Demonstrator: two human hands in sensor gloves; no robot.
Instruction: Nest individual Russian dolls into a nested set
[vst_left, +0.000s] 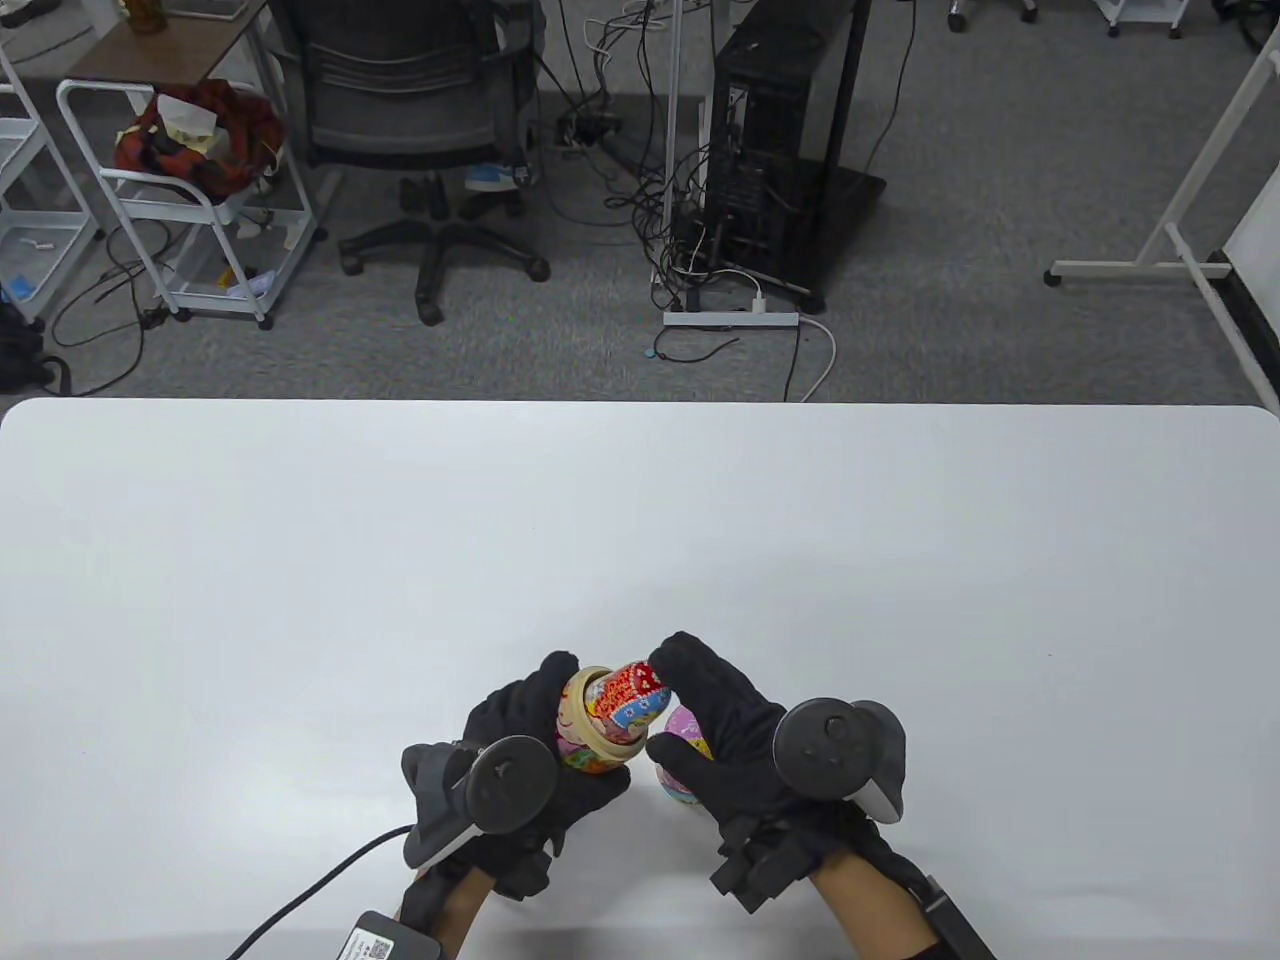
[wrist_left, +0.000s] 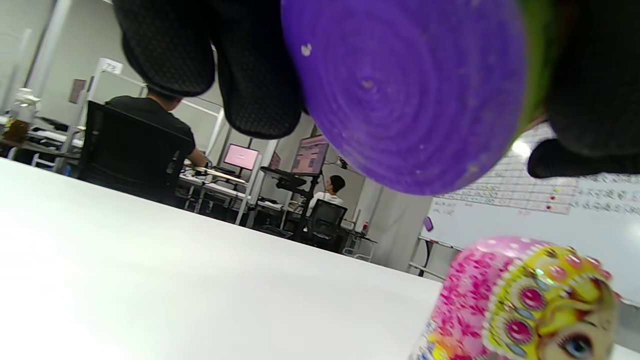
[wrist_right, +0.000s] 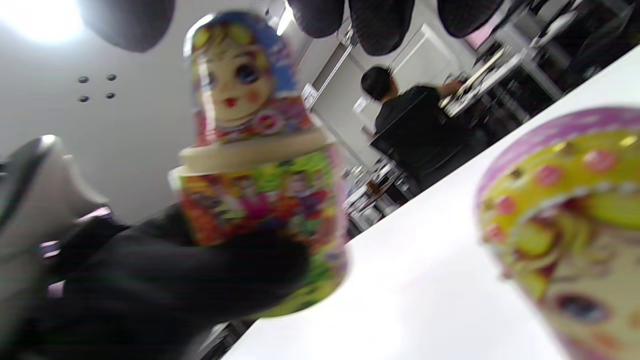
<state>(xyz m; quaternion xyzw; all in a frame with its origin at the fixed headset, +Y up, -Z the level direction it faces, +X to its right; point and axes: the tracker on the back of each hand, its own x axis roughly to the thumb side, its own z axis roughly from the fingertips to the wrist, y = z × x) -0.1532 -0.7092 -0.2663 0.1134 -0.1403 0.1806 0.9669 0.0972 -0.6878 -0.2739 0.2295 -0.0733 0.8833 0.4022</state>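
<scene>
My left hand grips the lower half of a large doll, cream-rimmed and tilted right, held just above the table. Its purple base fills the left wrist view between my fingers. A smaller doll with a blue headscarf sits inside that half, its head and shoulders sticking out. My right hand pinches this doll's head between thumb and fingers. The large doll's pink and yellow top half stands on the table under my right palm, and shows in both wrist views.
The white table stretches wide to the left, right and far side of my hands. A cable runs from my left wrist to the near edge. An office chair and a computer tower stand on the floor beyond.
</scene>
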